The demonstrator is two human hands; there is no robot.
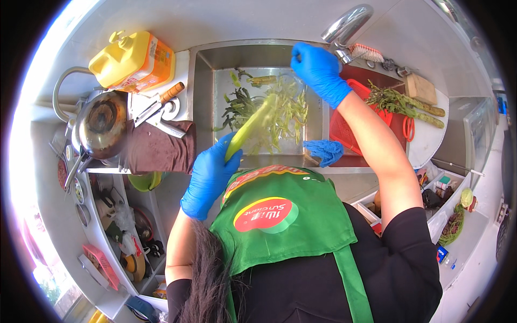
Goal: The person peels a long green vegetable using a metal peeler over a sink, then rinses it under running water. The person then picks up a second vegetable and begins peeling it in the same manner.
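Note:
My left hand [212, 175], in a blue disposable glove, grips the lower end of a peeled pale green vegetable stalk [251, 127], which looks like celtuce. The stalk slants up over a stainless steel sink [204, 121]. My right hand [316, 69], gloved the same way, is raised over the sink's far right corner beside the chrome faucet [348, 24]. Its fingers are curled, and whether they hold something is unclear. Green peelings [288, 117] and dark leaves [240, 107] lie on the sink floor. A short stalk piece [262, 80] rests near the back.
To the right are a red plastic basket [343, 125], leafy unpeeled stalks [416, 104], orange-handled scissors [408, 128] and a scrub brush [365, 52]. A blue cloth [324, 151] lies on the front rim. Leftward stand a wok [103, 121], a wooden-handled knife [171, 92] and a yellow jug [129, 60].

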